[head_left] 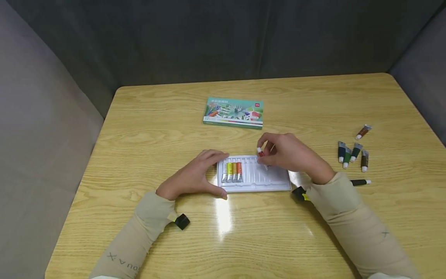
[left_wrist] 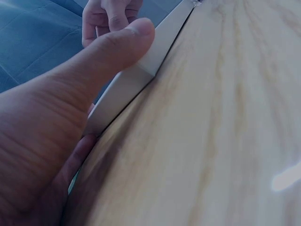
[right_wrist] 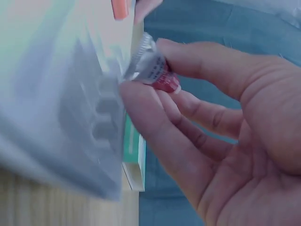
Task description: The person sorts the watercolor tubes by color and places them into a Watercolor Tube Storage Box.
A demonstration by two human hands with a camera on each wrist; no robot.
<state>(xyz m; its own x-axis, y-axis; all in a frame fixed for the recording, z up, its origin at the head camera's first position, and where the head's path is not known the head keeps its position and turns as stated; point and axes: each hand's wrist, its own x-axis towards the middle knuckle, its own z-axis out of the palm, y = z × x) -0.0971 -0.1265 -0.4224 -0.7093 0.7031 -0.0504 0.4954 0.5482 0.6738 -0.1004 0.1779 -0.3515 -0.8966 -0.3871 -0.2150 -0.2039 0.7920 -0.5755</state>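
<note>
- Red paint tube [head_left: 261, 154]: pinched between thumb and fingers of the right hand [head_left: 292, 152], over the white tray [head_left: 266, 178]; long axis slanting, white cap pointing away from the person and slightly left.
- Only the right wrist view bares its crimped silver end; fingers mostly cover that from the head.
- Left hand [head_left: 195, 174]: thumb and fingers spread apart at the tray's left end.
- Inside: four tubes [head_left: 234, 172] side by side, caps away from the person.
- Rightward on the table [head_left: 156, 135]: six loose tubes [head_left: 347, 157], five with caps nearward, one pointing right.
- Beyond: one teal paint box [head_left: 233, 112].
</note>
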